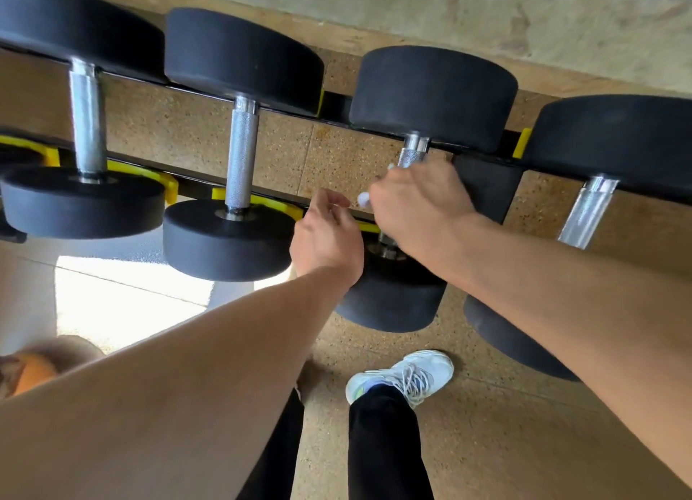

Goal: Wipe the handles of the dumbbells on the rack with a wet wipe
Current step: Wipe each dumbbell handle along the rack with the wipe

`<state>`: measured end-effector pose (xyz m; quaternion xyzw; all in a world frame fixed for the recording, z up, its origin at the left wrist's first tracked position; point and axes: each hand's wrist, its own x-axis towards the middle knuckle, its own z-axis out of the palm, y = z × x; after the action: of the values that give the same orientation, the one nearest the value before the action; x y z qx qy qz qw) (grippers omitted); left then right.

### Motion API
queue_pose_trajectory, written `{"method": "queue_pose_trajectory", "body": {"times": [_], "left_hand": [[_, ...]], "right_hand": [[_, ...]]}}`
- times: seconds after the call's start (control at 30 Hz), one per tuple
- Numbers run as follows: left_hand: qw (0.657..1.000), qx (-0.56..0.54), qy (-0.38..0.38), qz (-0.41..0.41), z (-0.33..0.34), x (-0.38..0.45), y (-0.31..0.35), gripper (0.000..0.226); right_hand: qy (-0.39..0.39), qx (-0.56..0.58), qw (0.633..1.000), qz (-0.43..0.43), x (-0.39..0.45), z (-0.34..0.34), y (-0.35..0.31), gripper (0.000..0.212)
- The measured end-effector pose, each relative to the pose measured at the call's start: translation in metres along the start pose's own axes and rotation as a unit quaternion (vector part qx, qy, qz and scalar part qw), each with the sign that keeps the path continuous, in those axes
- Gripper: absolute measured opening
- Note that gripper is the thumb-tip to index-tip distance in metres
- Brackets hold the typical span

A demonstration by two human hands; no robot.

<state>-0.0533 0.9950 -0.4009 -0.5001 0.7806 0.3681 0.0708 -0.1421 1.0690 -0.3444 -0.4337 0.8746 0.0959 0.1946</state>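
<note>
my right hand wraps the wet wipe round the third handle, axis running away from me; left hand, fingers loosely curled, holds nothing beside it.

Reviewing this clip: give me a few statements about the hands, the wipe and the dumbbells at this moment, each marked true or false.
1. The right hand is wrapped over the handle of the third dumbbell from the left. True.
2. The left hand grips the second dumbbell's handle. False: it hangs loosely curled beside the right hand, holding nothing that shows.
3. A bit of white wipe shows at the right hand's fingers. True.
4. The dumbbells lie on the floor. False: they sit on a black rack with yellow cradles.
5. Four dumbbells are in view. True.
</note>
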Motion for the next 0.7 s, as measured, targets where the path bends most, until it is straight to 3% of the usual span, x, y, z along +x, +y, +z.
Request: {"method": "queue_pose_trajectory", "body": {"times": [0.13, 0.23, 0.3, 0.37, 0.4, 0.53, 0.7], "left_hand": [[1.000, -0.002, 0.005, -0.003, 0.000, 0.001, -0.001, 0.020], [1.000, -0.026, 0.000, -0.012, 0.000, 0.000, -0.002, 0.022], [0.999, -0.048, 0.001, -0.011, 0.000, -0.002, -0.003, 0.023], [0.998, -0.055, 0.007, -0.007, -0.001, -0.003, -0.003, 0.023], [0.998, -0.059, 0.009, -0.006, -0.001, -0.003, -0.003, 0.024], [0.998, -0.064, -0.001, 0.001, -0.002, -0.002, -0.004, 0.023], [0.998, -0.068, -0.010, 0.010, -0.003, -0.002, -0.004, 0.021]], "right_hand": [[-0.071, 0.095, 0.992, -0.032, -0.017, 0.018, -0.011, 0.019], [-0.094, 0.188, 0.978, -0.002, -0.020, 0.019, 0.000, 0.019], [0.004, 0.194, 0.981, 0.028, -0.013, 0.012, 0.006, 0.027], [0.127, 0.130, 0.983, 0.039, -0.002, 0.006, 0.010, 0.027], [0.138, 0.085, 0.986, 0.041, 0.002, 0.003, 0.012, 0.025], [-0.051, 0.014, 0.999, 0.012, 0.008, 0.003, 0.006, 0.027], [-0.052, 0.053, 0.997, -0.011, -0.008, 0.012, 0.003, 0.025]]}}
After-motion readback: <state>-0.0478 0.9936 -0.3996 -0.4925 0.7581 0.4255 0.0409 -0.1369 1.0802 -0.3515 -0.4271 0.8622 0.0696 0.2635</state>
